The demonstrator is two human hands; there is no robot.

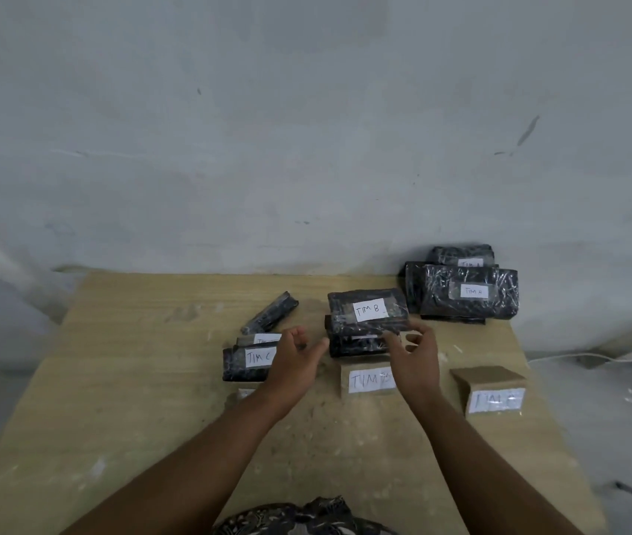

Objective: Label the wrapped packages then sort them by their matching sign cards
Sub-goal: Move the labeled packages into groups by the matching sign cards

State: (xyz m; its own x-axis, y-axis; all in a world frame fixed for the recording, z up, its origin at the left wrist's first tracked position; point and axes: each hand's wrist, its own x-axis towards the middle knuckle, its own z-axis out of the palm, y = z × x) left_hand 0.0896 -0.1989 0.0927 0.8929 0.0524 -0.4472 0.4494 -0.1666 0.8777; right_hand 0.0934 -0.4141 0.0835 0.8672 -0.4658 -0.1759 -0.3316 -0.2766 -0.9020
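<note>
Both hands are out over the table [133,380], and neither has hold of anything. The left hand [293,364] hangs at about 11 o'clock from the table's middle, palm turned inward, fingers loosely curled on nothing. The right hand [418,359] faces it at 1 o'clock, fingers relaxed and apart, tips right by the near edge of the TIM B pile [368,308]; touching or not, can't tell. That pile sits at 12 o'clock, label up, with the TIM B sign card [370,380] just in front of it. At 10 o'clock is the TIM C pile [247,364], partly behind the left hand. Beyond it, at 11, one loose package [270,314] lies askew. In the far corner at 2 o'clock is the TIM A pile [469,291]. At 3 o'clock stands the other sign card [494,397], its lettering too blurred to read.
</note>
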